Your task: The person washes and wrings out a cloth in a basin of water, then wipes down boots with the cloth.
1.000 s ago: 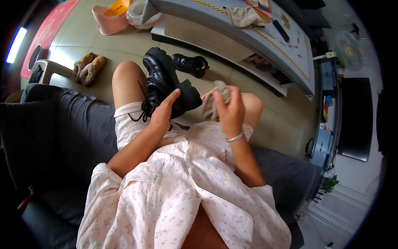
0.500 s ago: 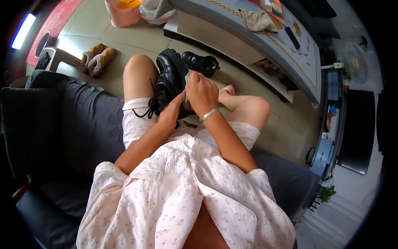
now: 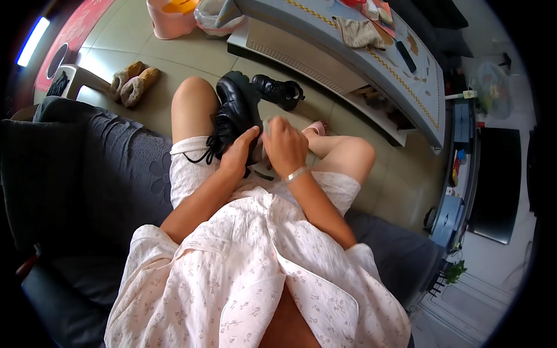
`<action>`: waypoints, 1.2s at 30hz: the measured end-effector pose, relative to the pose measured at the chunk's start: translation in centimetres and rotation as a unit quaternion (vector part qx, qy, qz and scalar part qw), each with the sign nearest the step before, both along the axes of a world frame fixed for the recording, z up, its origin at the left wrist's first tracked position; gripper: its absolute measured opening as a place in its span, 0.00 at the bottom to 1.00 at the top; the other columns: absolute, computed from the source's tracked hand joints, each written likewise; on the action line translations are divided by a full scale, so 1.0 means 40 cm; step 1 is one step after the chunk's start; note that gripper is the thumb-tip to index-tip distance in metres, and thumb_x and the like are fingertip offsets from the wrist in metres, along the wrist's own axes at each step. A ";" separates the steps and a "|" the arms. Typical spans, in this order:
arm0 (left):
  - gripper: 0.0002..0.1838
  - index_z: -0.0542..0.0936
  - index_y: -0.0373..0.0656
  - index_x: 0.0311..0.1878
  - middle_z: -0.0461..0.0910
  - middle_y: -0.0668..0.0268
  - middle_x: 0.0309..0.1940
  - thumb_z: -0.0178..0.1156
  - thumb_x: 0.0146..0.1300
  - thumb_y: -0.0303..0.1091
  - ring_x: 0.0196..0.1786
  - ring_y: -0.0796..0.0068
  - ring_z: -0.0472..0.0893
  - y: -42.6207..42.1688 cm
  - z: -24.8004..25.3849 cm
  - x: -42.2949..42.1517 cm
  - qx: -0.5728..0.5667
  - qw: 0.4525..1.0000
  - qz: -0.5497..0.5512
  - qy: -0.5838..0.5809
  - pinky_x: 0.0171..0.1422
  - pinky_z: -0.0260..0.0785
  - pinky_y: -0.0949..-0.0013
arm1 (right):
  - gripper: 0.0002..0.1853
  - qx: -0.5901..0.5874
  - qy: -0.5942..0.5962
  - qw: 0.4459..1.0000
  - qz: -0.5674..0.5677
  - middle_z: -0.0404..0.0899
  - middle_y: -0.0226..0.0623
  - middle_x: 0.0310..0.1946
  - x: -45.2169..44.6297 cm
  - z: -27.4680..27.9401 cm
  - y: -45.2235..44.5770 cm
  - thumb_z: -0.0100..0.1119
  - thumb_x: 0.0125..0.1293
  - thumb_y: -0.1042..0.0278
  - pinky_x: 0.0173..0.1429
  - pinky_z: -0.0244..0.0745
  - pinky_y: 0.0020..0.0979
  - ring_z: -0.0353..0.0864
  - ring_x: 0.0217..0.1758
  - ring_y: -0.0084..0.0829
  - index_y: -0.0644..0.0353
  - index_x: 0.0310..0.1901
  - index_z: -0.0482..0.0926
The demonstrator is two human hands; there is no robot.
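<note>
A black lace-up shoe with a thick sole is tilted between my knees, its toe pointing away from me and its laces hanging to the left. My left hand grips it near the heel, thumb along the edge. Beside the sole, my right hand is closed on a pale cloth, mostly hidden by the fingers and slightly blurred. The matching black shoe lies on the tiled floor just beyond.
A low table with a patterned cover stands ahead, carrying a beige sock-like cloth and a black remote. Fur-lined slippers rest on the floor at left, near a stool. A dark sofa is under me.
My right hand has shifted slightly down along the shoe's sole, and less of the cloth shows. My left hand keeps its grip on the shoe.
</note>
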State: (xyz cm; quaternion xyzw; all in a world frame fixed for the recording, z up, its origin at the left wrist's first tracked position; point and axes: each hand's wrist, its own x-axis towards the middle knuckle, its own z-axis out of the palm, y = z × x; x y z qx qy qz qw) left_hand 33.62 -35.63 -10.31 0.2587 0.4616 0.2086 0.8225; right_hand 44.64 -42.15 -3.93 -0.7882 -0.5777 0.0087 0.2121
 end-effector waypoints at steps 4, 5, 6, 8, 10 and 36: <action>0.19 0.83 0.40 0.51 0.83 0.66 0.45 0.64 0.64 0.45 0.47 0.74 0.79 0.008 0.051 0.007 -0.043 0.997 0.007 0.066 0.56 0.70 0.73 | 0.13 0.028 0.010 0.999 0.015 0.81 0.42 0.35 -0.017 -0.016 -0.100 0.64 0.60 0.66 0.39 0.75 0.44 0.82 0.36 0.47 0.59 0.40 0.71; 0.19 0.83 0.40 0.50 0.84 0.66 0.44 0.65 0.63 0.45 0.46 0.73 0.80 0.002 0.051 0.007 -0.054 0.995 0.003 0.088 0.55 0.70 0.72 | 0.13 0.025 0.012 1.000 0.011 0.81 0.42 0.35 -0.017 -0.020 -0.094 0.64 0.60 0.66 0.39 0.75 0.44 0.82 0.36 0.47 0.59 0.40 0.71; 0.21 0.82 0.40 0.53 0.83 0.66 0.47 0.64 0.64 0.46 0.48 0.75 0.79 -0.002 0.011 0.000 -0.072 0.997 -0.018 0.008 0.56 0.69 0.73 | 0.14 0.023 -0.009 1.000 -0.007 0.80 0.42 0.33 -0.013 -0.023 -0.068 0.66 0.59 0.65 0.37 0.75 0.43 0.82 0.34 0.46 0.58 0.39 0.70; 0.22 0.80 0.40 0.58 0.81 0.66 0.51 0.57 0.69 0.45 0.52 0.77 0.78 -0.023 -0.008 -0.006 0.000 0.998 -0.065 0.004 0.59 0.67 0.74 | 0.16 0.028 -0.031 0.998 -0.038 0.79 0.41 0.32 0.008 -0.037 0.001 0.67 0.58 0.63 0.35 0.76 0.41 0.82 0.32 0.44 0.58 0.37 0.68; 0.20 0.80 0.42 0.58 0.81 0.67 0.52 0.51 0.72 0.44 0.52 0.77 0.78 -0.020 0.019 -0.002 -0.002 0.997 -0.074 -0.003 0.59 0.67 0.75 | 0.16 0.025 -0.022 0.999 -0.040 0.79 0.41 0.31 0.025 -0.042 0.051 0.67 0.59 0.63 0.35 0.76 0.41 0.82 0.32 0.44 0.58 0.38 0.68; 0.30 0.79 0.32 0.56 0.82 0.60 0.53 0.70 0.58 0.44 0.54 0.69 0.80 0.004 0.048 -0.024 -0.013 0.998 -0.034 0.060 0.63 0.69 0.71 | 0.17 0.218 0.508 0.795 -0.250 0.79 0.32 0.40 0.287 -0.129 -0.102 0.69 0.62 0.63 0.45 0.76 0.26 0.78 0.40 0.23 0.64 0.43 0.73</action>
